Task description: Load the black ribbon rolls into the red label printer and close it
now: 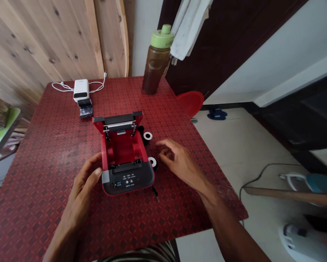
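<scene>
A small red and black printer (128,178) stands on the table with its lid (116,122) raised, so its red inner bay is exposed. My left hand (84,180) holds its left side, thumb on the edge and fingers along the wall. To the printer's right are two small dark rolls with white ring-shaped ends: one far roll (147,136) and one near roll (152,162), partly hidden by the printer. My right hand (176,158) hovers just right of these rolls, fingers bent and apart, with nothing in it. A short black tool-like piece (155,193) lies by the printer's front right corner.
On the red patterned table (56,160), a white power bank-like device (81,90) with a white cable and a crumpled black strip (86,108) lies at the back left. A brown bottle with a green lid (156,60) stands at the back right. A red stool (190,103) is beyond the right edge.
</scene>
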